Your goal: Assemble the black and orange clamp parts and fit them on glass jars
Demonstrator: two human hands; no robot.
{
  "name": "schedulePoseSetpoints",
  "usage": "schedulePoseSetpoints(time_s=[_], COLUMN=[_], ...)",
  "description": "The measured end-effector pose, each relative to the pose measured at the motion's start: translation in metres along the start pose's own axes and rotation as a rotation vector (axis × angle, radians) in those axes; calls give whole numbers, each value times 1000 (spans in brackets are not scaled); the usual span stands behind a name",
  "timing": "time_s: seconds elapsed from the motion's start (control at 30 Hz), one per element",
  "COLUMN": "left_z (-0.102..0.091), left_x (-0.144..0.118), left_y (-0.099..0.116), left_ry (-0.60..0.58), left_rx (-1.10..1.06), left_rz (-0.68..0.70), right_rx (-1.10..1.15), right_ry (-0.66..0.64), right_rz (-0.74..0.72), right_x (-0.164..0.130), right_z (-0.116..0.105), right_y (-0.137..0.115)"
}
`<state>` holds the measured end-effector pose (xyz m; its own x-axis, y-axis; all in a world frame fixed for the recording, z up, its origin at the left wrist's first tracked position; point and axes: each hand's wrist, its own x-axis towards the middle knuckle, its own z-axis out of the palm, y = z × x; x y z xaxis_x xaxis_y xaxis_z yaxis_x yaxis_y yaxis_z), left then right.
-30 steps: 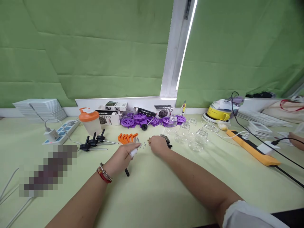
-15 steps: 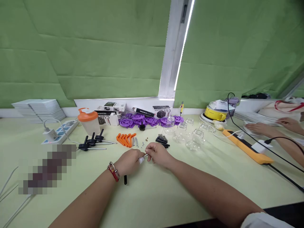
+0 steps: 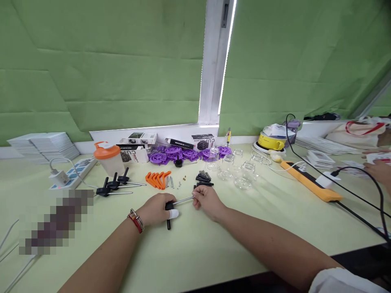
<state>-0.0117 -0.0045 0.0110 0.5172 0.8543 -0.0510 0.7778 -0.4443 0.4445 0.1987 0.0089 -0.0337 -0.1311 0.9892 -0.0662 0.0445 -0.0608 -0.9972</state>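
**Both hands on one black handled piece, mid-table**

Head view, the only feed I've got. Clock centred on the held piece, 12 = far side of the table (image 3: 226,252).

My left hand (image 3: 157,209) has its fingers clamped round the head of the black handled piece (image 3: 169,206); white cover (image 3: 174,213) on one digit. Handle sticks out toward 6. Can't tell from here if it touches the table. Its metal rod (image 3: 183,200) runs out toward 3, slightly tilted, and the free end sits in my right hand (image 3: 209,202), thumb and finger together on it.

Around it: three similar black pieces (image 3: 113,184) with rods, between 9 and 10, lying in a row. Orange brackets (image 3: 158,180) near 11, side by side. Metal screws (image 3: 170,182) just right of those. Tiny brass bits (image 3: 184,178) just past 12. Black parts with springs (image 3: 204,177) between 1 and 2, just beyond the right hand. Purple discs (image 3: 174,152) piled at 12, further back, another black piece (image 3: 178,162) in front of them. Glass cups (image 3: 243,181) clustered at 2. Orange-lidded shaker (image 3: 107,154) at 10. Orange power strip (image 3: 308,181) near 3; past it, another person's hand (image 3: 378,170) at the edge.
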Motion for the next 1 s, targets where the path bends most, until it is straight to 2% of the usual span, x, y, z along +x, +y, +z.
schedulePoseSetpoints(time_s=[0.17, 0.33, 0.6, 0.77, 1.0], left_z=[8, 10, 13, 13, 14], left_x=[6, 5, 6, 6, 6], left_y=[-4, -4, -7, -8, -10], left_ry=[71, 89, 149, 145, 152], left_rx=[-17, -26, -2, -3, -19], left_rz=[8, 3, -73, -41, -1], right_rx=[87, 149, 160, 126, 90], right_ry=[35, -35, -22, 2, -42], right_rz=[33, 78, 93, 90, 105], right_x=[-3, -2, 3, 5, 8], right_z=[-13, -23, -22, -21, -22], right_y=[-3, -1, -4, -5, -4])
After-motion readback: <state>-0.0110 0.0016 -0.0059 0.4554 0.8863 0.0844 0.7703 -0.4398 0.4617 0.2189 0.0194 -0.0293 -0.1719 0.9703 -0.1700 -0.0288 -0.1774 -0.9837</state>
